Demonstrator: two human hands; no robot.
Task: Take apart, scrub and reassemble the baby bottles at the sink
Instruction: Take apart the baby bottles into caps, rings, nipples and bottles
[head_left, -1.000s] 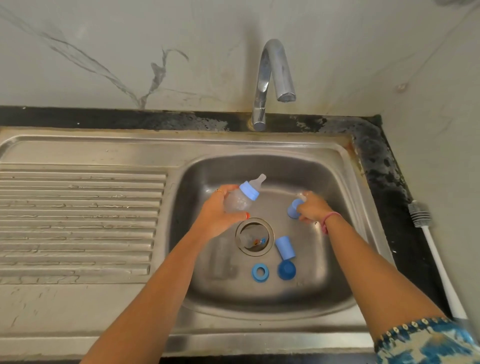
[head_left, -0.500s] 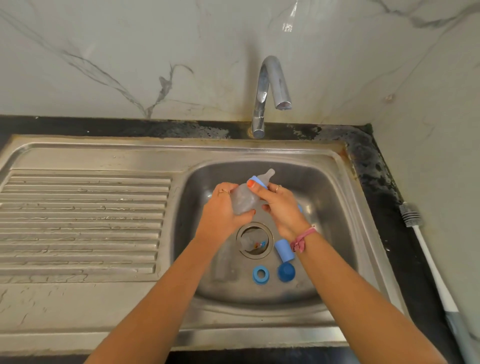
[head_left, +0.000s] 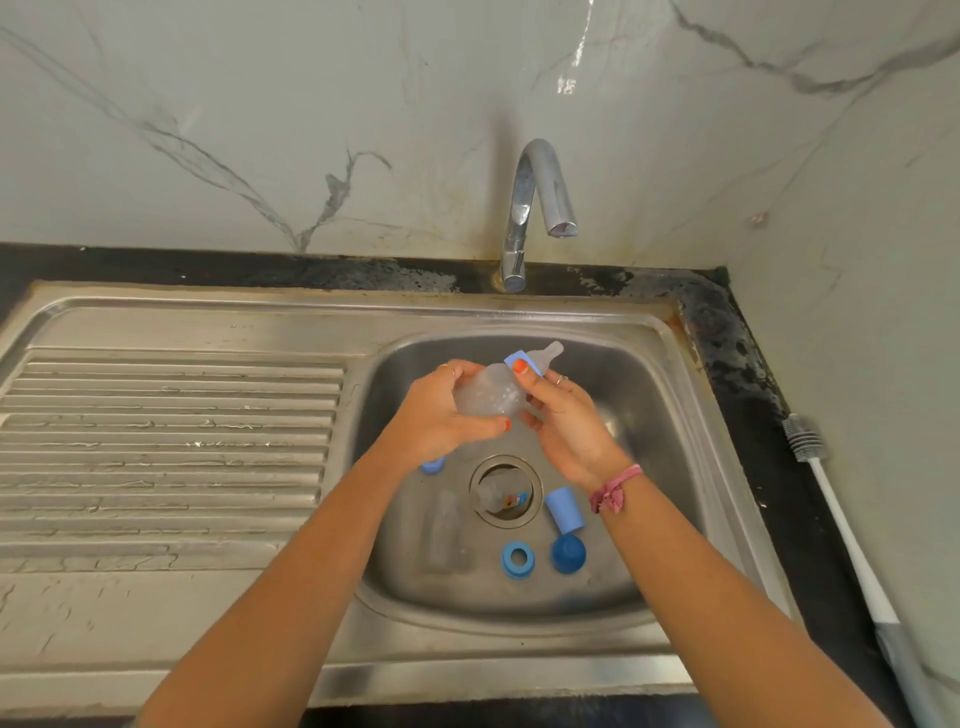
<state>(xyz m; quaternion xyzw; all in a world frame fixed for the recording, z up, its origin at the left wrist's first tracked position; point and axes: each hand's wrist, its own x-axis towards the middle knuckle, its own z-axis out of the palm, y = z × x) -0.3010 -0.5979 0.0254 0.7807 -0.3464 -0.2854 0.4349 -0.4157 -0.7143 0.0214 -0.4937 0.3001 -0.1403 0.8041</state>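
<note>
bottle: clear baby bottle (head_left: 488, 397) is being held above the sink basin (head_left: 649, 415), over its back half, tilted with the teat end pointing up and to the right.
collar: light blue screw ring (head_left: 522, 362) is sitting at the bottle's neck, clear teat (head_left: 548, 354) sticking out past it.
left hand: left hand (head_left: 434, 415) is wrapping the bottle body from the left, fingers curled round it, thumb under it.
right hand: right hand (head_left: 563, 421) is gripping the neck end from the right, thumb pressing on the blue ring, fingers behind.
relation: both hands are touching the same bottle, close together, bottle lying between them.
basin floor: light blue cap (head_left: 563, 509) is lying just right of the drain (head_left: 506, 491); dark blue cap (head_left: 569, 553) is touching its near end; blue ring (head_left: 517, 560) is sitting left of that, near the front wall.
more parts: another clear bottle (head_left: 444, 530) is lying left of the drain; a small blue piece (head_left: 432, 464) is peeking out under the left wrist.
surroundings: tap (head_left: 537, 208) is standing at the back edge; bottle brush (head_left: 831, 509) is lying on the dark counter along the right edge.
</note>
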